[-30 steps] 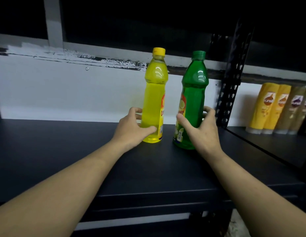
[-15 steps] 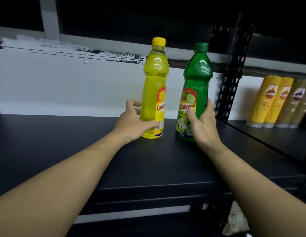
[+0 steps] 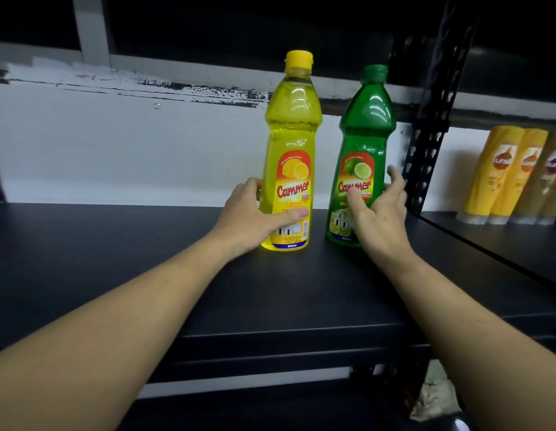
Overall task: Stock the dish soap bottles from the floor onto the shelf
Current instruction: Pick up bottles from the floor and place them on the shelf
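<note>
Two dish soap bottles stand upright on the black shelf [image 3: 115, 259], a little toward 1 o'clock from the middle of the view and well back from the shelf's front edge. The yellow bottle [image 3: 290, 144], with a yellow cap and a lemon label facing the camera, has the green bottle [image 3: 365, 132] just beside it at its 3 o'clock, with a narrow gap between them. The green one has a green cap and a lime label. The left hand [image 3: 248, 219] reaches in from 7 o'clock and grips the yellow bottle low down, the thumb [image 3: 297, 214] laid across the front of the label and the fingers curled round its 9 o'clock side. The right hand [image 3: 382, 219] comes from 5 o'clock and is spread loosely about the lower part of the green bottle. Its thumb tip lies on the label, and its fingers [image 3: 395, 178] are splayed at the bottle's 3 o'clock side; whether they touch it cannot be told. A perforated black upright post [image 3: 426, 144] rises just at 3 o'clock of the green bottle. Beyond it, near 3 o'clock of the view, a row of yellow and brown shampoo bottles [image 3: 516, 175] stands on the neighbouring shelf. A white wall [image 3: 130, 144] lies behind.
</note>
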A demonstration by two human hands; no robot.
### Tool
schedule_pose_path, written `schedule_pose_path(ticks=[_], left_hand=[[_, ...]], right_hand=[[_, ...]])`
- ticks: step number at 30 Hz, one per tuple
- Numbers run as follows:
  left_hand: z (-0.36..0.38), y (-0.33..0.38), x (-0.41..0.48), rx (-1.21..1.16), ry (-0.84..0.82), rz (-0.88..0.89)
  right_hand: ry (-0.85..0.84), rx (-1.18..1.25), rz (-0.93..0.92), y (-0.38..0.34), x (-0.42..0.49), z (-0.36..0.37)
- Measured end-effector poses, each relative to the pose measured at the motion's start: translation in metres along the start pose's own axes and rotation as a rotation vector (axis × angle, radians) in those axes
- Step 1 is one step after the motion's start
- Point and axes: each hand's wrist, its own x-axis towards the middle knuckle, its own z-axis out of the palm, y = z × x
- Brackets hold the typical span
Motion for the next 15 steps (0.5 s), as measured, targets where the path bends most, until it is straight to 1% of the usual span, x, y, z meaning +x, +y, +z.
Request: schedule_pose_path(ticks=[2,5,9,12,15], left_hand=[[-0.001,0.000,-0.001,-0.030,-0.004,0.011],[-0.001,0.001,-0.003,-0.026,0.021,0.058],[0.000,0.003,-0.006,0.078,0.074,0.198],[-0.001,0.006,-0.009,0.141,0.065,0.257],[0.002,0.009,-0.011,0.213,0.052,0.259]], right_hand=[[0.028,-0.109,0.008,-0.001,-0.003,-0.002],[0.011,-0.235,-0.033,0.001,-0.006,-0.003],[0.025,-0.232,-0.023,0.005,-0.001,-0.003],[-0.030,-0.195,-0.027,0.008,0.002,-0.002],[-0.135,-0.267,-0.038,0.006,0.000,-0.002]])
